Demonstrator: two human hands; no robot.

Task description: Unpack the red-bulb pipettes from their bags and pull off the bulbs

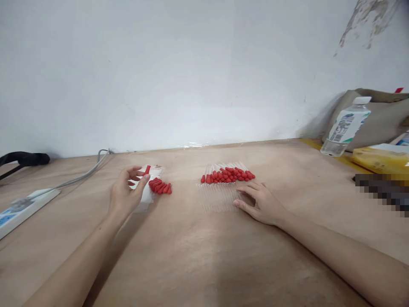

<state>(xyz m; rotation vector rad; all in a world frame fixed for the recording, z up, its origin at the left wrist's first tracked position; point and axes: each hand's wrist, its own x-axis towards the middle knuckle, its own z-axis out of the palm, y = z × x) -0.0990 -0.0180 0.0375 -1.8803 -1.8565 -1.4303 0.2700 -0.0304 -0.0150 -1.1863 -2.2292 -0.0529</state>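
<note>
On the wooden table (191, 256) lies a row of clear droppers with red rubber bulbs (227, 175), their clear stems (217, 197) pointing toward me. My right hand (260, 202) rests flat on the table with its fingers stretched onto the stems at their right end. To the left, a small pile of loose red bulbs (160, 186) sits on a clear plastic bag (150, 181). My left hand (126, 192) is curled around the bag's left edge, thumb and fingers pinching it beside one red bulb (147, 169).
A white power strip (19, 209) with a grey cable (79, 177) lies at the left edge, a black object (24, 159) behind it. At the right stand a tilted water bottle (347, 125), a tan bag (380, 115) and a yellow packet (381, 160). A white wall rises behind.
</note>
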